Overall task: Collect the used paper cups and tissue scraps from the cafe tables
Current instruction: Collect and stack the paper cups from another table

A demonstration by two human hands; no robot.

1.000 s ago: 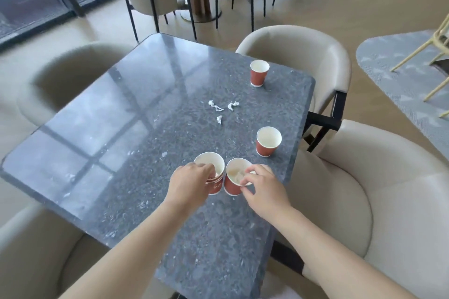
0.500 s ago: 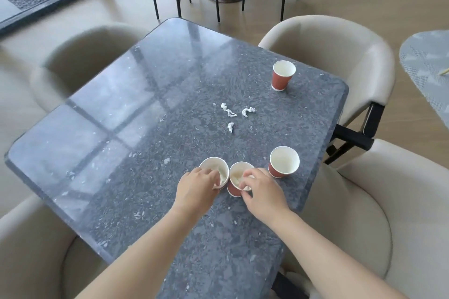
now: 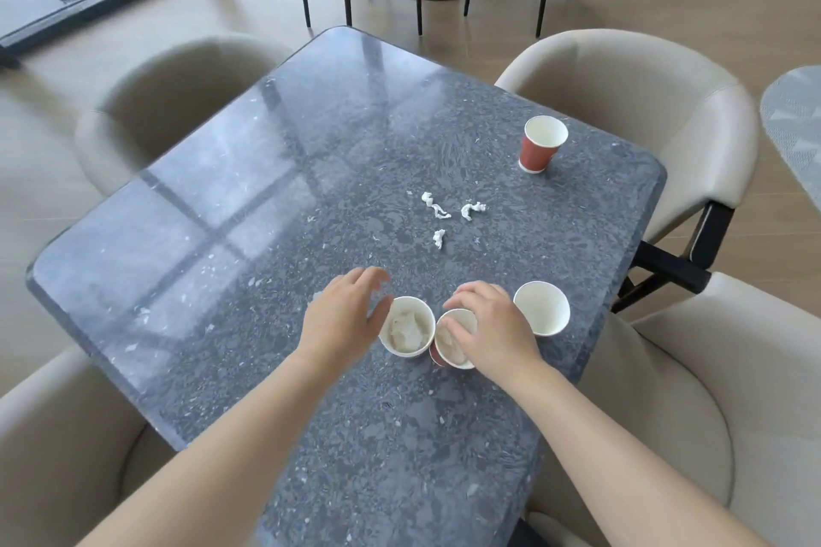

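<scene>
Four red paper cups with white insides stand on the dark stone table (image 3: 222, 191). The left cup (image 3: 406, 331) and the middle cup (image 3: 453, 346) touch near the front and hold crumpled tissue. My left hand (image 3: 346, 315) hovers just left of the left cup with its fingers spread, holding nothing. My right hand (image 3: 493, 324) lies over the middle cup, its fingers curled on the rim. A third cup (image 3: 544, 313) stands right of that hand, and a fourth cup (image 3: 542, 142) is near the far right corner. Three white tissue scraps (image 3: 437, 209) lie mid-table.
Beige armchairs surround the table: far left (image 3: 177, 102), far right (image 3: 631, 93), near right (image 3: 711, 413), near left (image 3: 53, 457). Another table's edge (image 3: 795, 124) shows at the right. More chairs and a pedestal table stand behind.
My left hand has let go of the left cup and spread its fingers beside it. My right hand stays on the middle cup. The view has shifted so the table sits more centrally.
</scene>
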